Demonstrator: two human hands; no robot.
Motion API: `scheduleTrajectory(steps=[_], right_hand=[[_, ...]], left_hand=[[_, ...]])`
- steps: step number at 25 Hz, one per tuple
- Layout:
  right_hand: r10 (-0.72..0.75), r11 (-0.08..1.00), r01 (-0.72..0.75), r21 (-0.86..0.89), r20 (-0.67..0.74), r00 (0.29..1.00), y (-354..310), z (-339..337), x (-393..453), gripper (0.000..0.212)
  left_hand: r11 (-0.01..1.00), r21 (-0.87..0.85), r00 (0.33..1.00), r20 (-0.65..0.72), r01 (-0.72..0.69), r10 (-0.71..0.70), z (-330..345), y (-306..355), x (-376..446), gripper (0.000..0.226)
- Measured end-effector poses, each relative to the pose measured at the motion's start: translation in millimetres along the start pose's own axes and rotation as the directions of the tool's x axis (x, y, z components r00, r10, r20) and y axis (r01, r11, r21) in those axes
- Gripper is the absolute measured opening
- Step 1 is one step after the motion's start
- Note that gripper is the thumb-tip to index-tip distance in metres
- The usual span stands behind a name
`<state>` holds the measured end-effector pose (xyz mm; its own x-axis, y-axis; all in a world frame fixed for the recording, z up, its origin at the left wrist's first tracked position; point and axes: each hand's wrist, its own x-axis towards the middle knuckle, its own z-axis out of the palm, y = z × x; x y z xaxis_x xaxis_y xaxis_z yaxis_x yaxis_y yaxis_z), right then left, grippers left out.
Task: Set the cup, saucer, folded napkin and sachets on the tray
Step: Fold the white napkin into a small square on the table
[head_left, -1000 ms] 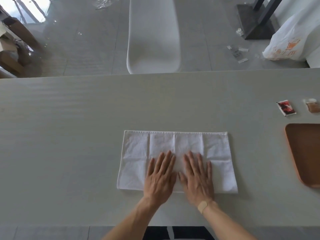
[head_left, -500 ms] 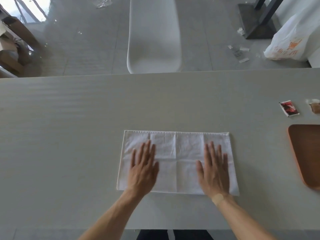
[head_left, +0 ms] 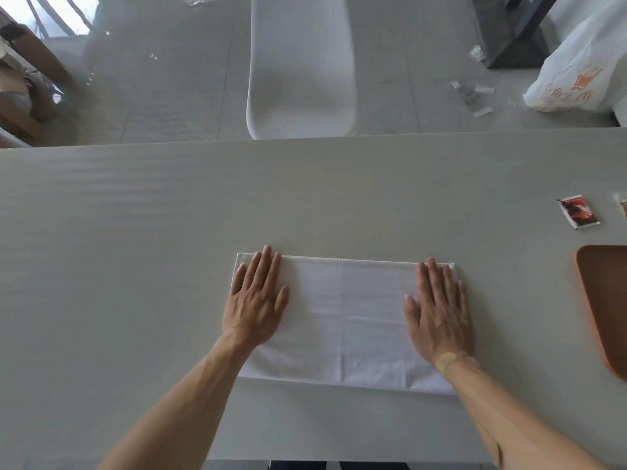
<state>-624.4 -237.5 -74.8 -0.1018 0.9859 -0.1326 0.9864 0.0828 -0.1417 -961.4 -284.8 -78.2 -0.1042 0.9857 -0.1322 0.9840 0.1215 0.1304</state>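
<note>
Bench (head_left: 135, 232) pale, bare on its left part; left hand (head_left: 256, 300) flat, fingers spread, palm down on the left end of the white napkin (head_left: 346, 320), gripping nothing; napkin lies flat at bench centre, crease lines visible; right hand (head_left: 439, 310) likewise flat and splayed on the napkin's right end, plaster on the wrist; red sachet (head_left: 578, 211) well apart at far right; brown tray (head_left: 607, 300) below it, partly cut by the frame edge.
</note>
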Motion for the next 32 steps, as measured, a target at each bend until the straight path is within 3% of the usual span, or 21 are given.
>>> scheduleTrajectory(steps=[4,6,8,10,16,20,23,29,32], right_hand=[[-0.041,0.999,0.040,0.029,0.037,0.998,0.0,-6.8,0.1,0.079],[-0.011,0.997,0.007,0.074,0.050,0.999,9.0,-13.3,-3.2,0.081],[0.092,0.991,-0.094,0.092,0.032,0.995,25.4,-23.0,-16.1,0.080],[0.153,0.984,-0.158,0.081,0.060,0.986,50.0,-28.7,-36.4,0.082],[0.193,0.981,-0.195,0.011,0.062,0.979,89.8,-29.2,-77.5,0.080],[0.179,0.984,-0.179,-0.006,0.068,0.981,95.9,-31.2,-78.3,0.074],[0.193,0.981,-0.192,-0.010,0.052,0.980,105.9,-31.0,-76.4,0.074],[0.217,0.976,-0.218,0.026,0.040,0.975,129.3,-25.3,-70.0,0.069],[0.241,0.969,-0.242,0.053,0.023,0.970,130.2,-17.6,-71.6,0.064]], left_hand=[[0.998,-0.050,0.999,0.037,-0.037,0.039,-10.3,5.7,-0.2,0.066],[0.986,-0.124,0.993,0.033,0.115,-0.112,-17.9,5.9,-7.5,0.065],[0.888,-0.224,0.914,0.042,0.402,-0.403,-28.9,7.5,-22.3,0.067],[0.778,-0.269,0.820,0.102,0.568,-0.564,-38.1,11.1,-35.8,0.069],[0.536,-0.411,0.667,0.326,0.738,-0.670,-52.7,9.3,-29.5,0.056],[0.479,-0.323,0.577,0.416,0.816,-0.702,-53.4,4.9,-18.5,0.041],[0.528,-0.290,0.602,0.412,0.798,-0.684,-53.8,5.7,-16.2,0.035],[0.469,-0.625,0.762,0.354,0.624,-0.542,-91.9,10.6,-31.2,0.009],[0.381,-0.740,0.823,0.415,0.554,-0.389,-124.6,32.8,-36.0,0.003]])
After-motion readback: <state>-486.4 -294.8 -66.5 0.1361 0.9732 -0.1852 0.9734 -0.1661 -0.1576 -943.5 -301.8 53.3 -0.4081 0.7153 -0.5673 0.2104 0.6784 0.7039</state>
